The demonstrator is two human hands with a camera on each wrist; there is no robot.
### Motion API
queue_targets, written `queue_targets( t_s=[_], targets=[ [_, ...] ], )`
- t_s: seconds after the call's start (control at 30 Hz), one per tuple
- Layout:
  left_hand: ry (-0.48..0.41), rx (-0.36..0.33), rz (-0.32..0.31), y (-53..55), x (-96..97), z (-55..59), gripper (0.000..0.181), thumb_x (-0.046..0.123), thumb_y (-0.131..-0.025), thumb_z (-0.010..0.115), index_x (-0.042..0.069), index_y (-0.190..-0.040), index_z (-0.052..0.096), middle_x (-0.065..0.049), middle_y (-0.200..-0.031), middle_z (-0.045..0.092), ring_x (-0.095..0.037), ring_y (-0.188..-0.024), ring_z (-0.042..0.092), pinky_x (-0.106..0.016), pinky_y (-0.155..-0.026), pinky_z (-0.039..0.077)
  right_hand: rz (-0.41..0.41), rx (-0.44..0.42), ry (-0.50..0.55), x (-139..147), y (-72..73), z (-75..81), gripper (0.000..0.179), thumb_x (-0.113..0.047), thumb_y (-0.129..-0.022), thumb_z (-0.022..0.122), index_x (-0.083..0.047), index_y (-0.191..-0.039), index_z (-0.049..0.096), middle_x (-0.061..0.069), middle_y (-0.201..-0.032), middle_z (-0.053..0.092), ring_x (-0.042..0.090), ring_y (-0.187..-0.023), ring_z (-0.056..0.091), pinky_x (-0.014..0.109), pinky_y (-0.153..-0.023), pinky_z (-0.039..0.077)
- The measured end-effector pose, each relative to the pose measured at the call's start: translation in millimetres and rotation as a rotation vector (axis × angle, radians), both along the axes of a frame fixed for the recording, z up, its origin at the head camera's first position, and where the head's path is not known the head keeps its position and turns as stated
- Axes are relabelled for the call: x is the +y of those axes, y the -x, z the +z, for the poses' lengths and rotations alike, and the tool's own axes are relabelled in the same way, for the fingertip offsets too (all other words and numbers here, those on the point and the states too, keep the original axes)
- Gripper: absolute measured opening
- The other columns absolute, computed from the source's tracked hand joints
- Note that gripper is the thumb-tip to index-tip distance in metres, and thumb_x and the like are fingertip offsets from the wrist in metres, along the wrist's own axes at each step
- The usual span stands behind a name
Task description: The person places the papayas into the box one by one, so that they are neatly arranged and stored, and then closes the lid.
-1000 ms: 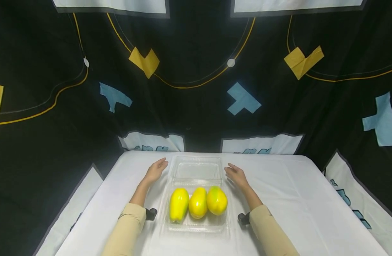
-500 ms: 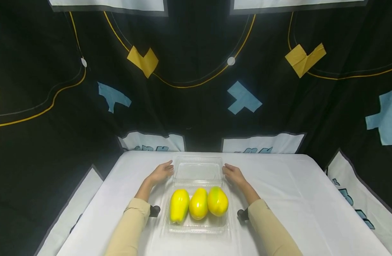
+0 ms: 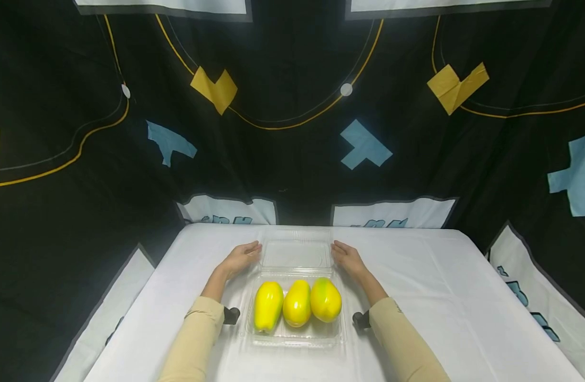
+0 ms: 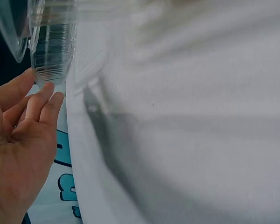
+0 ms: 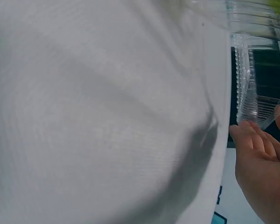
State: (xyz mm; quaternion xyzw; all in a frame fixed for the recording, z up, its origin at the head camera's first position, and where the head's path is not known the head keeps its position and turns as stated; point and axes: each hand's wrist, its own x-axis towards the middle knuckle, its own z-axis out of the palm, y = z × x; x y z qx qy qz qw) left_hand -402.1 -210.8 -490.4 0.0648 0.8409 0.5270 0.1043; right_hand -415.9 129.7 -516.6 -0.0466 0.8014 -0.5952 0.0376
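A clear plastic clamshell container (image 3: pixel 296 339) stands on the table with its hinged lid (image 3: pixel 296 253) folded back on the far side. Three glossy yellow fruits (image 3: pixel 297 303), tinged green and papaya-like, lie side by side in its base. My left hand (image 3: pixel 243 257) pinches the lid's left edge; in the left wrist view the lid's ridged side (image 4: pixel 51 56) comes between thumb and fingers. At the right edge, my right hand (image 3: pixel 348 259) holds the lid the same way, its thumb and fingers about the ridged corner (image 5: pixel 259 105). Both wrist views have the lid raised off the tabletop.
A white cloth covers the table (image 3: pixel 416 297). Behind it hangs a black curtain (image 3: pixel 292 170) with yellow and blue patches. White panels with blue lettering (image 3: pixel 392 215) line the table's far and side edges. The sleeves carry black wrist mounts (image 3: pixel 231 316).
Both hands have moved inward, the left one further, from beside the container to the lid's edges. The lid's far edge now sits slightly higher in the head view. The fruits stay put.
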Motion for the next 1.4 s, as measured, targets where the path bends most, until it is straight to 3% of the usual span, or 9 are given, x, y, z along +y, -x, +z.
queue_targets(
  t_s=[0.1,0.3,0.53,0.7,0.83,1.07,1.27,1.4],
  targets=[
    [-0.026,0.014,0.019,-3.0,-1.8,2.9,0.058,0.01,-0.091,0.056,0.001,-0.142,0.03,-0.011,-0.142,0.04,-0.03,-0.133,0.03,-0.045,-0.107,0.024,-0.016,0.059,0.071,-1,-2.7,3.4,0.048,-0.012,-0.094,0.054,0.002,-0.136,0.04,0.018,-0.134,0.047,0.03,-0.125,0.043,0.04,-0.102,0.035],
    [-0.048,0.069,0.1,-6.0,-3.3,10.0,0.064,0.006,-0.084,0.064,0.002,-0.141,0.035,-0.009,-0.133,0.051,-0.028,-0.126,0.041,-0.045,-0.106,0.028,-0.065,0.09,0.139,-5,-8.7,11.1,0.047,-0.008,-0.091,0.057,-0.001,-0.135,0.043,0.013,-0.132,0.05,0.026,-0.122,0.046,0.035,-0.101,0.037],
    [-0.11,0.117,0.208,-5.9,-2.0,20.8,0.055,0.009,-0.084,0.065,0.004,-0.136,0.045,-0.013,-0.119,0.061,-0.028,-0.116,0.052,-0.044,-0.102,0.036,-0.111,0.149,0.227,-7,-16.2,25.8,0.049,0.001,-0.084,0.063,-0.001,-0.131,0.049,0.018,-0.127,0.053,0.029,-0.116,0.052,0.032,-0.095,0.043],
    [-0.174,0.161,0.19,-7.3,-0.6,33.1,0.045,0.009,-0.088,0.062,0.005,-0.131,0.05,-0.018,-0.114,0.061,-0.028,-0.103,0.06,-0.037,-0.092,0.046,-0.139,0.184,0.318,-5,-18.4,39.6,0.046,0.003,-0.083,0.065,0.001,-0.127,0.052,0.019,-0.12,0.058,0.025,-0.107,0.059,0.025,-0.085,0.049],
    [-0.231,0.158,0.187,-8.3,0.0,42.2,0.039,0.008,-0.091,0.057,0.004,-0.129,0.051,-0.019,-0.116,0.059,-0.025,-0.099,0.061,-0.031,-0.088,0.048,-0.13,0.225,0.341,-3,-19.1,50.3,0.043,0.003,-0.084,0.063,0.003,-0.126,0.053,0.021,-0.117,0.059,0.025,-0.102,0.061,0.027,-0.082,0.051],
    [-0.315,0.153,0.242,-12.7,3.0,55.1,0.037,0.015,-0.09,0.061,0.001,-0.123,0.054,-0.016,-0.12,0.057,-0.026,-0.106,0.057,-0.03,-0.09,0.047,-0.174,0.243,0.285,-6,-22.2,69.0,0.039,-0.012,-0.088,0.064,-0.004,-0.125,0.055,0.018,-0.113,0.06,0.018,-0.094,0.061,0.032,-0.08,0.053],
    [-0.388,0.201,0.257,-18.2,6.4,71.3,0.039,0.022,-0.092,0.059,-0.001,-0.123,0.053,-0.022,-0.12,0.055,-0.026,-0.101,0.059,-0.036,-0.093,0.045,-0.175,0.288,0.336,-9,-25.7,84.8,0.034,-0.019,-0.091,0.061,-0.005,-0.122,0.058,0.022,-0.115,0.058,0.025,-0.094,0.059,0.027,-0.077,0.053],
    [-0.451,0.233,0.282,-20.9,8.2,83.4,0.044,0.031,-0.093,0.057,-0.003,-0.121,0.053,-0.024,-0.117,0.055,-0.026,-0.1,0.057,-0.039,-0.095,0.043,-0.203,0.299,0.349,-12,-28.7,96.9,0.036,-0.03,-0.093,0.057,-0.003,-0.116,0.061,0.017,-0.104,0.061,0.022,-0.09,0.059,0.025,-0.076,0.053]
  ],
)
